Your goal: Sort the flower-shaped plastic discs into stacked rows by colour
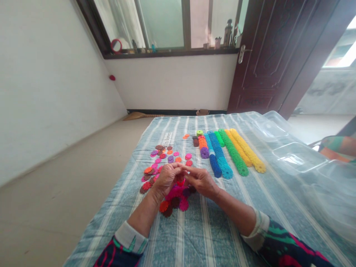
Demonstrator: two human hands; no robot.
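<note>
My left hand [168, 178] and my right hand [203, 181] meet at the fingertips above the cloth. Both are closed in a pinch, and whatever lies between the fingers is hidden or too small to make out. Beneath them spreads a loose pile of round, notched-edge discs [183, 203] in pink, red, orange, brown and purple. More loose discs [148, 170] lie just beyond and left of my left hand. Past my right hand, similar discs are lined up in long rows: a blue row [219, 154], a green row [233, 152] and a yellow row [247, 150].
A striped blue-grey cloth [222, 237] covers the surface. Clear plastic containers [299, 157] stand along the right side. At the far end are a short orange and purple row [203, 144] and a lettered patch [167, 138]. Behind stand a wall and a dark red door [267, 63].
</note>
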